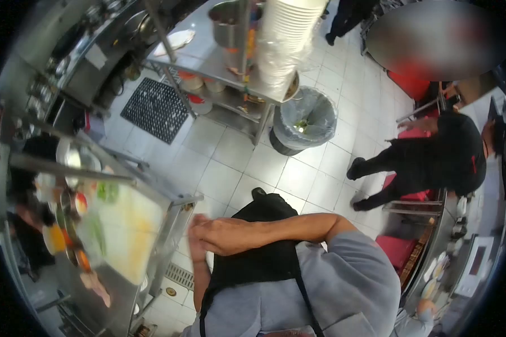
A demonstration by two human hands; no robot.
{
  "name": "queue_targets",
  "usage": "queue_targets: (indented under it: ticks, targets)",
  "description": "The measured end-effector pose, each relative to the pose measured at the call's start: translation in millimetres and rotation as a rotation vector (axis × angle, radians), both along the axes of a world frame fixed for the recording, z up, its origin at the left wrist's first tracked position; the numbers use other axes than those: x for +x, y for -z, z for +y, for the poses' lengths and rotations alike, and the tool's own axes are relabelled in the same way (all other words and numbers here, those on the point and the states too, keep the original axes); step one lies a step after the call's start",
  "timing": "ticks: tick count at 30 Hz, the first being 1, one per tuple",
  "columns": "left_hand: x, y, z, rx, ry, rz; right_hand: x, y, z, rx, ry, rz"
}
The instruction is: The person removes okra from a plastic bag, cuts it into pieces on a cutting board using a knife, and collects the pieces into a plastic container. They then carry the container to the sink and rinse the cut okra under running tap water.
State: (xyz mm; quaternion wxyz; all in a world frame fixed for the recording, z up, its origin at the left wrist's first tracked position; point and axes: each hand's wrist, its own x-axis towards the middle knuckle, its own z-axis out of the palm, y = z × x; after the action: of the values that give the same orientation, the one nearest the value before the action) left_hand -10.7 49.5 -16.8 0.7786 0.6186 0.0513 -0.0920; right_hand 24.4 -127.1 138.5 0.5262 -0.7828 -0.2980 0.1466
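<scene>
In front of my black apron (253,264), my hands are together, close to the corner of a steel work table. My right hand (222,235) reaches across my body, its fingers curled in against the left one. Behind it, my left hand (197,242) is partly hidden and smeared by motion, so its fingers do not show clearly. Whether anything lies between the hands cannot be made out. Left of them, a white cutting board (130,238) with yellowish stains lies on the steel table (115,297). Green leaves (97,233) and chopped greens (107,191) rest on the board.
Ahead stands a bin (305,121) with a clear liner, beside a steel shelf unit (208,53) bearing stacked white tubs (289,39). A black mat (154,110) lies on the tiled floor. A person in black (433,154) stands at the right; another person's hand (36,216) shows far left.
</scene>
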Motion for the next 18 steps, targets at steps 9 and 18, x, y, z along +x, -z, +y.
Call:
queue_targets:
  ticks: [9,18]
  targets:
    - [136,-5,-306,-0.372,0.274,1.074,-33,-17,-120,-0.151,0.25,0.116]
    - [17,128,-106,0.276,1.082,0.062,-20,13,-152,-0.091,0.294,0.099]
